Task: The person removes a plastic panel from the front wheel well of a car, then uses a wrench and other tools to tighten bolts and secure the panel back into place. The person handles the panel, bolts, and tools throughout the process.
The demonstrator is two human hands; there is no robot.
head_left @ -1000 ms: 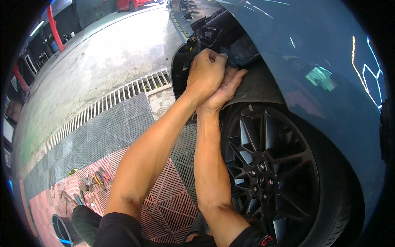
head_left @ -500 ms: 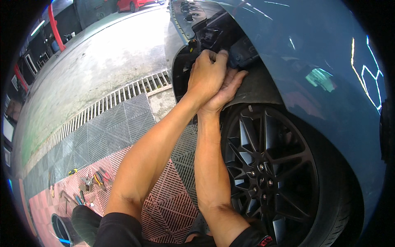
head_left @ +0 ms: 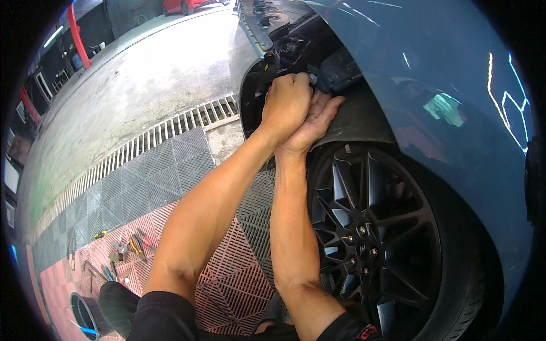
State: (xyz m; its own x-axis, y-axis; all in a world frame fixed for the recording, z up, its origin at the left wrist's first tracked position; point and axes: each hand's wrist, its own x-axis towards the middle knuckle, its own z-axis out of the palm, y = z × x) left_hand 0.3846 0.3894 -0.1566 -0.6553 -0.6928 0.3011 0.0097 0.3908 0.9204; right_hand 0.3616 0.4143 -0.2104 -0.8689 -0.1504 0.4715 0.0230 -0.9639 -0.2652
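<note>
My left hand [head_left: 286, 107] reaches into the opening at the front of the blue-grey car fender [head_left: 409, 74]. Its fingers are curled closed, and whatever they grip is hidden. A small pale piece [head_left: 312, 78], perhaps a connector, shows just beyond its knuckles. Crossed beneath the left wrist is my right hand [head_left: 314, 125], palm up with its thumb stretched out to the right. Its fingers look open but are partly covered by the left hand. Around both hands lie the dark wheel-arch liner [head_left: 358, 116] and black parts [head_left: 335, 74] inside the opening.
A black alloy wheel [head_left: 364, 244] stands just below my hands. To the lower left, several hand tools [head_left: 133, 247] lie on red and grey grid floor tiles [head_left: 165, 165] near a dark bucket [head_left: 85, 312]. A drain grate [head_left: 170, 124] crosses the floor; a red car [head_left: 187, 5] is far off.
My left hand has dropped slightly and its thumb tip no longer shows at the top; the small pale piece beside it has come into sight. The right hand stays nearly in place.
</note>
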